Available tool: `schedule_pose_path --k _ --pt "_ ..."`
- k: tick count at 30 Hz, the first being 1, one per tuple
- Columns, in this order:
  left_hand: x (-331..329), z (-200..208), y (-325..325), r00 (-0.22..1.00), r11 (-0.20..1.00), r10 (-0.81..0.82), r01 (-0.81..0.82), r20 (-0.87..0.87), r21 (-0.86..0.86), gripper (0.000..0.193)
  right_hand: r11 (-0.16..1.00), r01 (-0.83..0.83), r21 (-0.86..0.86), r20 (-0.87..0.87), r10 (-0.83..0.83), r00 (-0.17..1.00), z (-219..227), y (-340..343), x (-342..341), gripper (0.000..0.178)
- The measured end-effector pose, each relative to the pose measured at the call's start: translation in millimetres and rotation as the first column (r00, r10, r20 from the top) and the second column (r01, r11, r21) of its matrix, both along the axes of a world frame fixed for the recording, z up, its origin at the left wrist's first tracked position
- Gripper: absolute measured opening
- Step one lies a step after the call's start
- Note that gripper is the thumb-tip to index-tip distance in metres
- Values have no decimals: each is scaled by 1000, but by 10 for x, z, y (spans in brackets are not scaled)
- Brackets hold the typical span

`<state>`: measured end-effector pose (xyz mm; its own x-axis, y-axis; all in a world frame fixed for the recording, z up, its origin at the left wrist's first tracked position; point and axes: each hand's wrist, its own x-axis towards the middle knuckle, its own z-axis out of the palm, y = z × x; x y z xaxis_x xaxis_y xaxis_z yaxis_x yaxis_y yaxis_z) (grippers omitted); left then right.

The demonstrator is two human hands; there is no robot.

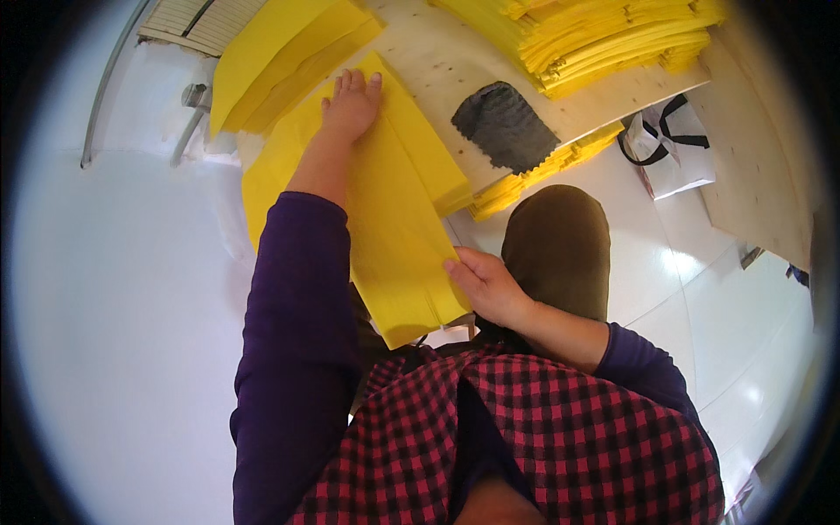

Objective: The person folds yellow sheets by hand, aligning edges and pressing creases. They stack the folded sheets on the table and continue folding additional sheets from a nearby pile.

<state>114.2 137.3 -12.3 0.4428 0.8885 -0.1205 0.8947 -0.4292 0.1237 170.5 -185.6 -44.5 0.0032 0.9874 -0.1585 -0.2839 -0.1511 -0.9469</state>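
Observation:
A long, folded yellow cloth piece (398,227) stretches from the wooden table down towards my lap, its near end hanging past the table's edge. My left hand (352,107) lies flat on the yellow material at the far end, fingers stretched out and slightly spread. Near my knee, my right hand (490,284) pinches the near right edge of the cloth, thumb on top and the other fingers partly hidden. Under and beside this piece lies more yellow cloth (429,166), with a fold line along it.
A thick yellow stack (280,61) stands at the far left, and a tall pile of folded yellow pieces (612,48) at the far right. Between them, a dark grey ragged-edged cloth (505,127) lies on the wooden table (429,52). A white bag with black handles (674,153) stands by a wooden panel (761,149).

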Motion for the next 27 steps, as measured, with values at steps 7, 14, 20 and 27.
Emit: schedule_pose_path --k 7,14,20,27 --pt "-248 415 15 815 898 -421 437 398 55 37 989 -31 -144 -195 3 981 21 -36 -44 28" --pt "-190 737 -548 567 554 -801 824 194 -119 36 985 -59 -161 -154 34 988 164 -160 0 27" --pt "-166 954 -1069 503 484 -864 813 -29 -324 33 982 -190 10 481 162 861 382 -231 357 26" --pt "-398 1217 -1080 580 605 -796 757 -173 -247 23 908 -389 154 712 171 681 1038 -277 778 23"
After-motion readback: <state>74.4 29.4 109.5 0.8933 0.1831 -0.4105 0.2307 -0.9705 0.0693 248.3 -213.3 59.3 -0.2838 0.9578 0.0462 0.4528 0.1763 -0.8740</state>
